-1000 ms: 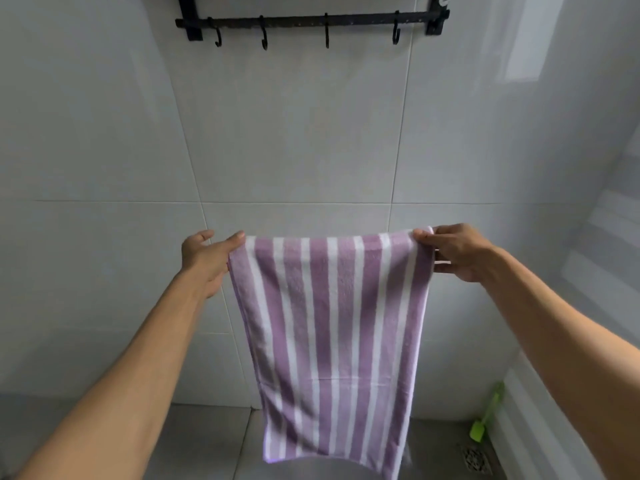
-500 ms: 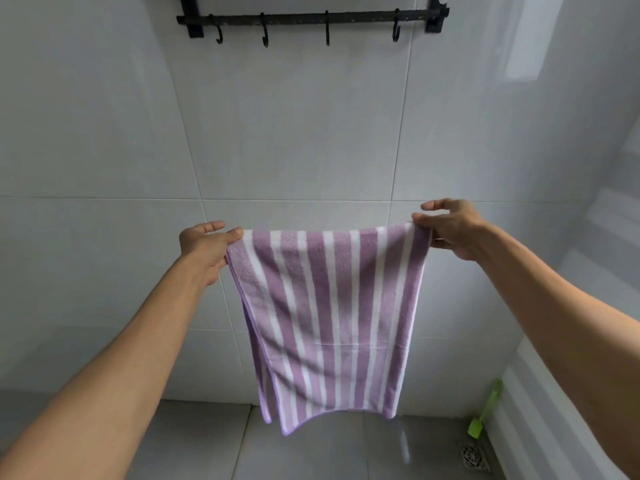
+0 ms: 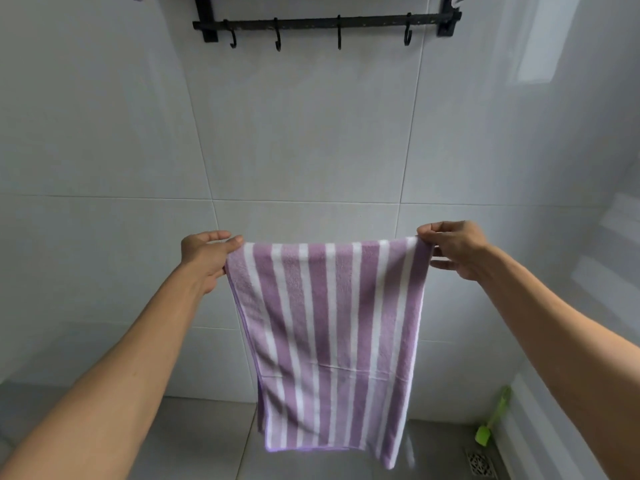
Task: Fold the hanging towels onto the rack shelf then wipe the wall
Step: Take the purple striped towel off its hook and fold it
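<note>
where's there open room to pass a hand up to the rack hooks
Bare wall tile lies between the black hook rail above and the striped towel below. Lower down is crowded: left hand and right hand pinch its top corners.

I see bare wall (image 3: 311, 133) btwn the rack (image 3: 325, 24) and towel (image 3: 329, 323) below it; four hooks (image 3: 278, 39) hang under the rack.

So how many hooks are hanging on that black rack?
4 along the rack: first hook at left, second, third, fourth at right. More may hide beyond the frame's top.
</note>
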Demonstrator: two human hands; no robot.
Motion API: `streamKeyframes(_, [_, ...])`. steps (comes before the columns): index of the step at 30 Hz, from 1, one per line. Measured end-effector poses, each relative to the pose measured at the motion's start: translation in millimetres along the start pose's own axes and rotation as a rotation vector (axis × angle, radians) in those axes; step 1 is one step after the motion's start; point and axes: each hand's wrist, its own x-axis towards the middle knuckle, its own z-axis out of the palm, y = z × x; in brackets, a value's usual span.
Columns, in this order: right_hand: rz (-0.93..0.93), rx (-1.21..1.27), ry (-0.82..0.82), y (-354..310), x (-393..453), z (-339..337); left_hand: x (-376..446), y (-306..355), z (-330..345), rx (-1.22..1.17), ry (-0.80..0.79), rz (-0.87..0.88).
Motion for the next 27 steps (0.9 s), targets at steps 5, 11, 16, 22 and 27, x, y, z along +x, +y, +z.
streamKeyframes(5, [0.022,0.008,-0.053,-6.9,-1.4,1.7,5.5,-0.5,-1.4,0.080,-0.002,0.030])
streamKeyframes(11, [0.037,-0.114,-0.175,-4.9,-4.0,-11.3,6.4,12.0,-8.9,0.295,-0.322,0.082])
streamKeyframes(16, [0.003,-0.280,-0.161,-2.7,-6.4,-10.0,14.3,8.2,-8.6,0.699,-0.302,0.169])
streamKeyframes(22, [-0.076,-0.405,-0.140,-5.7,-11.0,-7.6,12.2,5.5,-1.8,0.938,-0.207,0.333])
streamKeyframes(27, [-0.121,-0.423,-0.129,-14.5,-9.6,-8.2,15.9,15.7,2.2,1.028,-0.165,0.432])
